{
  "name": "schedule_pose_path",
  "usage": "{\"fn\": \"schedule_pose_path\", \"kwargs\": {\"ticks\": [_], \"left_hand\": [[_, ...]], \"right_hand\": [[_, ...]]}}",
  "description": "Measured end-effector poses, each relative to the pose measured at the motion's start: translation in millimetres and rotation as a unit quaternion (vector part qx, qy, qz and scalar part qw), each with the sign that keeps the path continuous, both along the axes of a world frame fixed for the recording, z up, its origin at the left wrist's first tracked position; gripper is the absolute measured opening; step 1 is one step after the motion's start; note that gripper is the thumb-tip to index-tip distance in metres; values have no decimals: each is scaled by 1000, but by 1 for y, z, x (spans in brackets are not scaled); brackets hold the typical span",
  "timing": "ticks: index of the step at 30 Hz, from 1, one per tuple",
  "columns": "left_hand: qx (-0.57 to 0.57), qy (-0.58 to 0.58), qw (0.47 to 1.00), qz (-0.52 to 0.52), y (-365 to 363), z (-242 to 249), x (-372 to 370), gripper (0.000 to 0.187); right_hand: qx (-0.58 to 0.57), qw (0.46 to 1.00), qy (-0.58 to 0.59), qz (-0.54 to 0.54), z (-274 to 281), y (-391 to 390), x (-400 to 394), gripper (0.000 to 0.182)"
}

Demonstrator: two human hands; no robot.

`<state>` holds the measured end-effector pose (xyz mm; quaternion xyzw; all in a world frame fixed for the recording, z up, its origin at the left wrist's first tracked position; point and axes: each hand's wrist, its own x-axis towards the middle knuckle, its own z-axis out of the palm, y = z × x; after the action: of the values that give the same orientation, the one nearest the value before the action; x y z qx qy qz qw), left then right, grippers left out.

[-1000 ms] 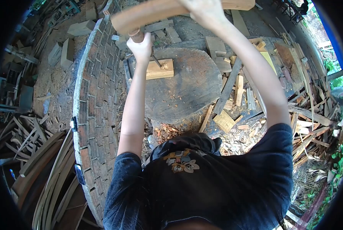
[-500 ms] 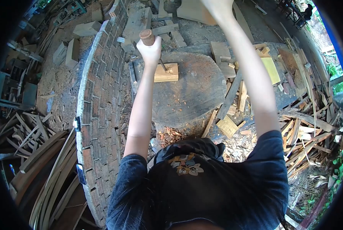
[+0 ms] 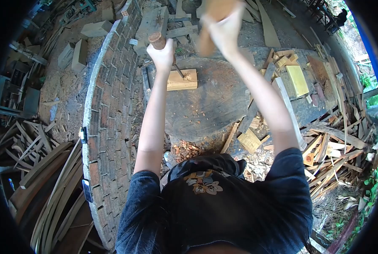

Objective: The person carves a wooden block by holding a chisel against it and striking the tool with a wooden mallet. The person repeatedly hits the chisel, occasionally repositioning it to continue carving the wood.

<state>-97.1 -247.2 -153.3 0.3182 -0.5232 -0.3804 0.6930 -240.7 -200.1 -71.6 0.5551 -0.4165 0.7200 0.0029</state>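
Observation:
My left hand [image 3: 162, 57] is closed round the wooden handle of a chisel [image 3: 156, 41], whose metal blade slants down to a small pale wood block [image 3: 176, 84]. Its tip meets a rough cut with chips around it. The block lies on a broad round wooden stump [image 3: 218, 99]. Up at the top of the view, my right hand [image 3: 225, 37] grips a brown wooden mallet [image 3: 221, 9], smeared by motion and partly cut off by the frame edge. It is raised apart from the chisel.
A low brick wall [image 3: 112, 97] curves along the left, with a phone [image 3: 87, 190] on its edge. Right of the stump lie a yellowish board [image 3: 297, 80] and several offcuts. Scrap wood [image 3: 332, 148] is heaped further right. Long curved strips [image 3: 62, 190] fill the lower left.
My right hand has come down and to the left, bringing the mallet into view. My left hand and the chisel have shifted only slightly; the block stays in place.

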Motion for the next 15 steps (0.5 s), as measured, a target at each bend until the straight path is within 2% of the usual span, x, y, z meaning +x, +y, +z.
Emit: {"fn": "schedule_pose_path", "kwargs": {"ticks": [1, 2, 5, 6, 7, 8, 9, 11, 15], "left_hand": [[0, -7, 1000, 0, 0, 2, 3, 15], [13, 17, 1000, -7, -2, 3, 4, 13], [25, 78, 996, -42, -4, 4, 7, 12], [17, 58, 998, -27, -3, 1, 7, 13], [9, 38, 999, -13, -4, -1, 8, 13], [10, 54, 998, -8, -4, -1, 8, 16], [10, 55, 998, -9, -3, 0, 8, 16], [36, 85, 995, -34, -1, 1, 9, 15], [29, 97, 995, -13, -7, -3, 14, 16]], "right_hand": [[76, 964, 239, -87, -15, 1, -9, 50], [20, 831, 510, -220, -14, 5, -12, 50], [-36, 823, 510, -249, -5, 8, -21, 59], [32, 838, 487, -245, -11, 13, -21, 60], [31, 838, 487, -243, -23, 14, -17, 60], [161, 900, 356, -193, -41, 15, -13, 61], [282, 925, 213, -137, -61, 15, -11, 63], [428, 902, 38, -46, -116, 11, -8, 65], [569, 819, 33, -61, -177, 27, 5, 67]]}}
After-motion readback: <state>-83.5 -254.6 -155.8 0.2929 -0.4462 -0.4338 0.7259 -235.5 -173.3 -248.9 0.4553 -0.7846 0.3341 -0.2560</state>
